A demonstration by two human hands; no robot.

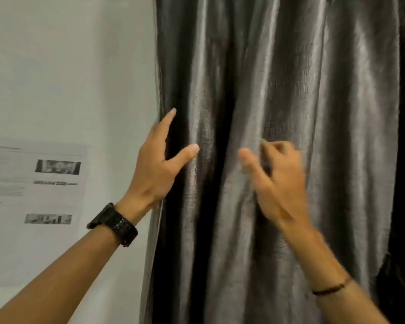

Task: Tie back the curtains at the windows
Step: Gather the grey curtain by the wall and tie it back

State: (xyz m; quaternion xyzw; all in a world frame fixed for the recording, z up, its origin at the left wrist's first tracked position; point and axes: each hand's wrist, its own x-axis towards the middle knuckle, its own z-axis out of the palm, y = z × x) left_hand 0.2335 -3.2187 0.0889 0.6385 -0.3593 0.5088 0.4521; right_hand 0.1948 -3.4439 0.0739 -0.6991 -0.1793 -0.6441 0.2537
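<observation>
two hands seemingly gather shiny dark-grey curtain (313,90): left hand (153,169) fingers straight on its edge, right hand (278,185) curled, hold unclear; next, bunch folds between fingers.

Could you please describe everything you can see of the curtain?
The curtain is dark grey, shiny, satin-like fabric hanging in deep vertical folds, not yet tied back, beside a white wall. Its left edge runs down the frame. The left hand rests on that edge, fingers straight; the blurred right hand is at a middle fold, its grip unclear.
</observation>
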